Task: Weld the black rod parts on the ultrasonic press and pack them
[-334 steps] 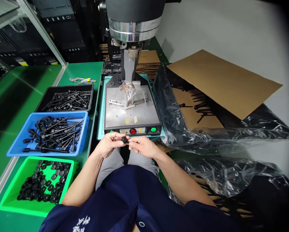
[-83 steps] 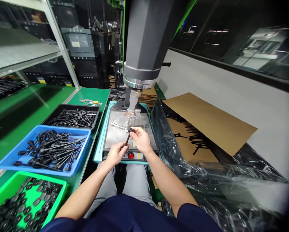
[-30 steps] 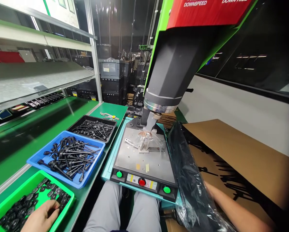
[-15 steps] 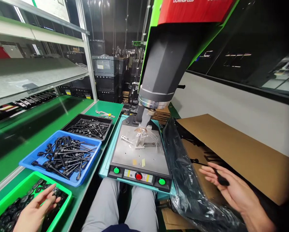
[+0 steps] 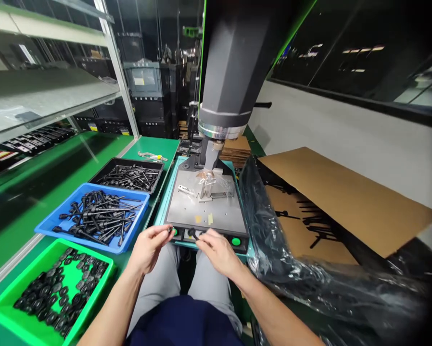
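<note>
My left hand [image 5: 147, 247] is closed in a pinch on a small black round piece [image 5: 170, 229], mostly covered by the fingertips, close to the left green button. Opposite it, my right hand [image 5: 218, 247] is closed around a black rod part with a knob-like head [image 5: 192, 233]; the fingers hide the rest of it. The two pieces are apart, above the front panel of a press-like machine [image 5: 172, 206]. A green bin [image 5: 106, 283] of small black round pieces stands at left, beside a blue tray [image 5: 75, 194] of black ribbed rods with thick heads.
Behind the blue tray is a black tray [image 5: 104, 168] of similar rods. The machine's grey head [image 5: 226, 72] hangs over its metal plate, which bears a plastic-wrapped fixture [image 5: 210, 185]. At right, a carton [image 5: 331, 192] lined with black plastic [image 5: 266, 226] holds black rods.
My left hand has come from the green bin, and my right hand from the carton, each carrying its black piece to the middle. The view has tilted downward.
</note>
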